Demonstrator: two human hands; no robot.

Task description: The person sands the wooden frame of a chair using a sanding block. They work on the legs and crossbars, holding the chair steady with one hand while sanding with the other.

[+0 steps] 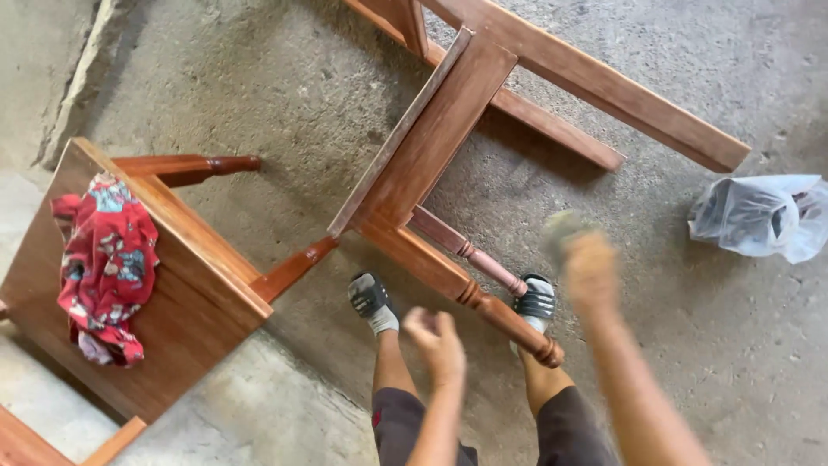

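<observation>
1. Both bare hands hang blurred above the overturned brown varnished wooden chair frame point(431, 147), which lies on its side on the floor with its turned legs pointing toward the person's feet.
2. Right hand point(586, 267) is just right of the frame's turned leg point(509, 319), its fingers wrapped around a small greenish pad point(561, 226), apparently clear of the wood.
3. Left hand point(438, 343) hovers just left of that same leg, apart from it, fingers loosely curled and holding nothing; blur hides how far they are open.
4. Grey, rough concrete floor point(285, 95) lies under the frame, with feet in dark striped sandals point(369, 298) planted either side of the turned leg.
5. Left of the frame stands a brown wooden stool point(185, 293) with a red patterned cloth point(108, 259) heaped on it.
6. Right of the frame, well apart, sits a crumpled clear plastic bag point(763, 216).
</observation>
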